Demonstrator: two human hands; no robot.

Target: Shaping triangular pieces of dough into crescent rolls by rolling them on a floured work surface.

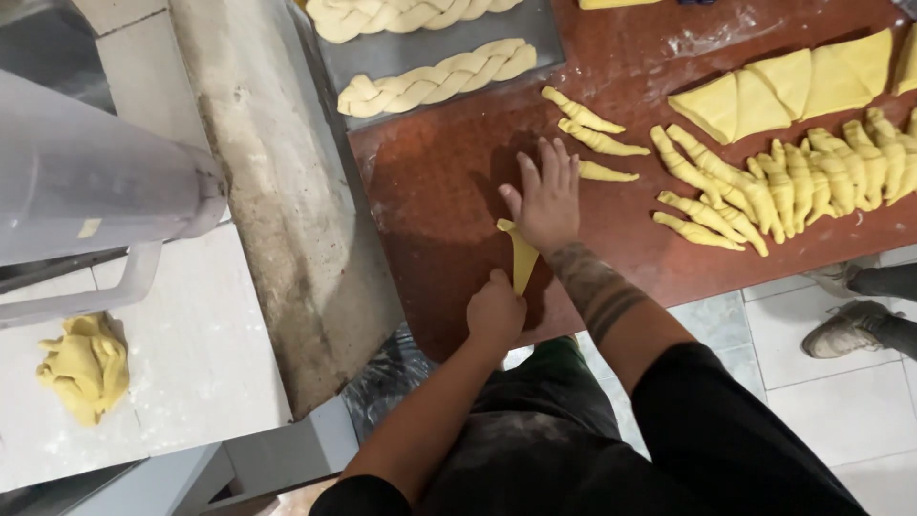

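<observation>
A thin yellow dough triangle (522, 258) lies stretched on the reddish-brown table (439, 182). My right hand (544, 196) presses flat, fingers spread, on its wide far end. My left hand (495, 311) pinches the narrow near tip at the table's front edge. Three rolled dough pieces (597, 139) lie just beyond my right hand.
Several more rolled pieces (764, 186) and cut dough triangles (793, 81) lie to the right. Braided loaves (439, 78) rest on a grey tray at the back. A dough lump (84, 368) sits on the white counter, left, beside a grey machine. Another person's shoes (845, 325) stand right.
</observation>
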